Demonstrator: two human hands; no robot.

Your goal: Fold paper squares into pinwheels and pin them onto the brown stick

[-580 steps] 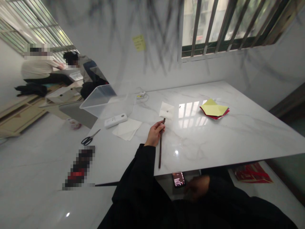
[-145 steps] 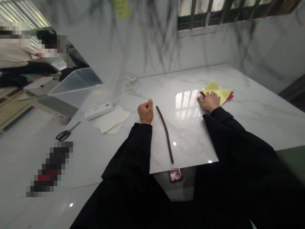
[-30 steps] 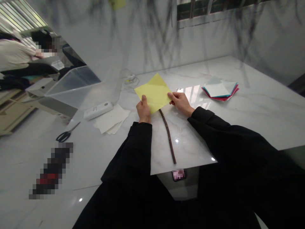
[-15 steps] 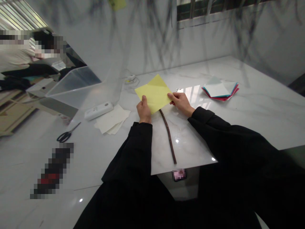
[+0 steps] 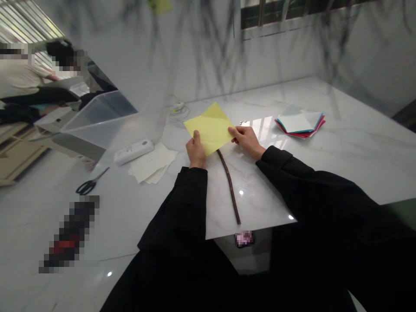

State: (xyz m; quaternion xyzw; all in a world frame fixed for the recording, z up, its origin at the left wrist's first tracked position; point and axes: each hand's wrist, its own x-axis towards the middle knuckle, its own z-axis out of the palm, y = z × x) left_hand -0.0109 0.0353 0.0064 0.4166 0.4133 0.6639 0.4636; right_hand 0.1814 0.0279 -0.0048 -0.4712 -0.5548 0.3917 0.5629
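A flat sheet of yellow paper [image 5: 212, 128] is held up between my two hands, one corner pointing away from me. My left hand [image 5: 196, 151] pinches its left lower edge with the thumb on top. At the right corner, my right hand [image 5: 246, 139] grips the sheet between thumb and fingers. Below the paper a thin brown stick [image 5: 230, 184] lies on the white marble-patterned table [image 5: 260, 203]; its far end is hidden by the sheet.
Left of my hands are cream paper sheets [image 5: 154, 164], a white oblong device [image 5: 134, 151], scissors [image 5: 91, 182] and a blurred-out dark item [image 5: 69, 234]. Right of them rests a stack of coloured paper [image 5: 300, 122]. A clear plastic bin [image 5: 100, 115] and people [image 5: 22, 78] are at far left.
The view has shifted very slightly. Both hands keep hold of the yellow paper in the same position.
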